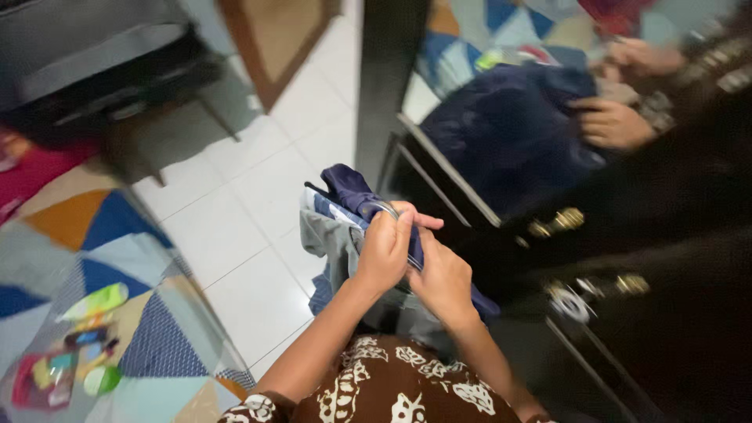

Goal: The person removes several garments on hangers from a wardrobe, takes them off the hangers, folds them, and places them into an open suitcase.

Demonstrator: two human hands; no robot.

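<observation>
Holding the navy garment point(356, 192) on its metal hanger point(389, 209), the left hand point(384, 251) and right hand point(444, 278) both grip it closely, so the cloth should stay gathered and not slip.

Two hands, left point(384, 252) and right point(444, 280), at centre; one navy garment point(356, 192); one metal hanger hook point(389, 208); one patterned mat point(102, 313) at near left; one mirror point(540, 102) at far right.
</observation>
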